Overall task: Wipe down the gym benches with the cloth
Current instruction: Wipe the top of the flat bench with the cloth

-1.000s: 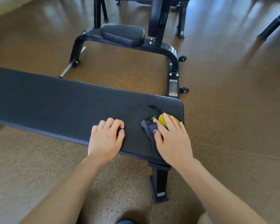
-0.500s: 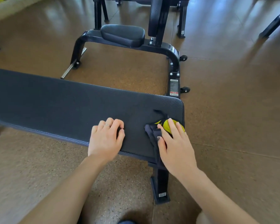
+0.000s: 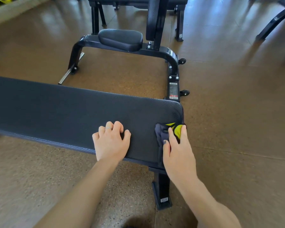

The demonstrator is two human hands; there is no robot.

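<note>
On bench [image 3: 64,109], right fingers [image 3: 172,134] press cloth [image 3: 164,132] flat.

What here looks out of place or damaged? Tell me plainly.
Nothing stands out. The flat bench pad shows no tear or spill; the right hand presses the cloth at its right end, part of it hanging over the near edge. The left hand rests on the pad.

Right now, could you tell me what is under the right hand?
Under the right hand lies the dark cloth with yellow patches, pressed on the bench pad at its end. The cloth's middle is covered by the fingers.
</note>
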